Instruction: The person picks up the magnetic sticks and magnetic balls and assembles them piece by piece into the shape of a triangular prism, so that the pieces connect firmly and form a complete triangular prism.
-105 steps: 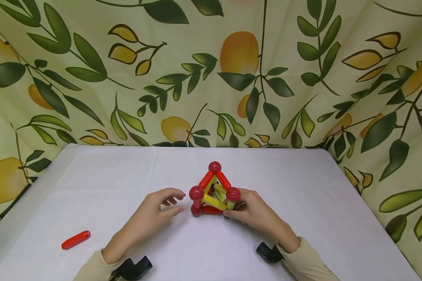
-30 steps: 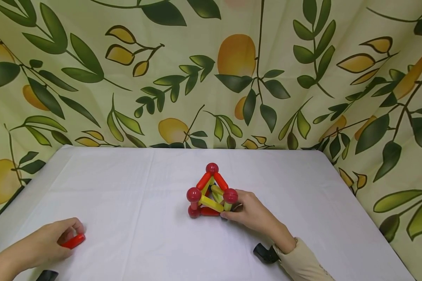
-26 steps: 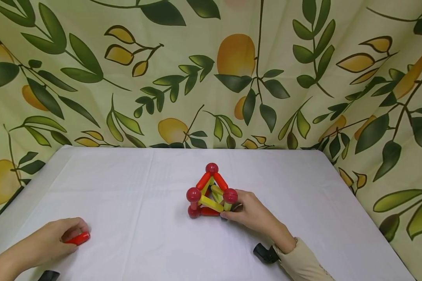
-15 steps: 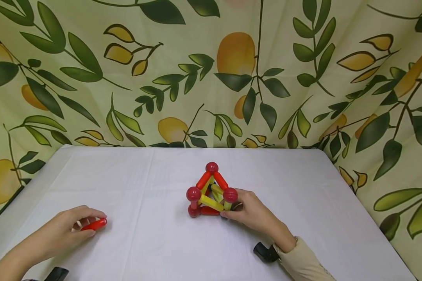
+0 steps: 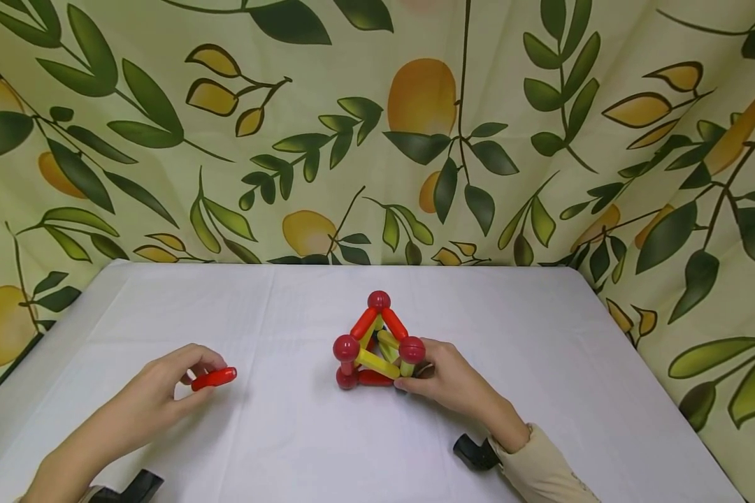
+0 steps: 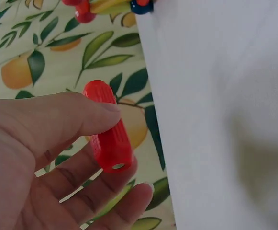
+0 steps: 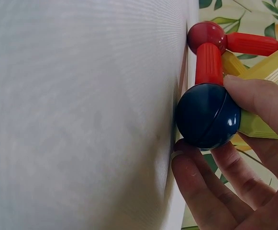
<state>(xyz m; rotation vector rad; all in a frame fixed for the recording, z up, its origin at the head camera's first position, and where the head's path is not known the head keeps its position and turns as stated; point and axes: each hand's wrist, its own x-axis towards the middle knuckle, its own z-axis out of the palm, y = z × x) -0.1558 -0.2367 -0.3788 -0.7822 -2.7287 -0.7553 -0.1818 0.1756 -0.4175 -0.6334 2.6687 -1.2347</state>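
Between thumb and fingers, my left hand (image 5: 163, 391) pinches a red magnetic rod (image 5: 214, 378) above the left part of the table. In the left wrist view the thumb lies across the ribbed rod (image 6: 111, 143), whose near end shows a small metal spot. At the table's middle stands a frame of red and yellow rods (image 5: 379, 363) joined by red balls (image 5: 346, 348). My right hand (image 5: 449, 377) grips its lower right corner. The right wrist view shows a dark blue ball (image 7: 208, 116) at that corner, with thumb and fingers around it. A red rod (image 7: 209, 64) joins it to a red ball.
A white cloth covers the table (image 5: 277, 447). Behind it hangs a curtain (image 5: 352, 63) printed with fruit and leaves. Black wrist cameras (image 5: 475, 453) are strapped to both forearms.
My left hand left the frame's side, took hold of the red rod lying at the left, and has carried it rightward and away from me. The right hand keeps its grip on the frame.
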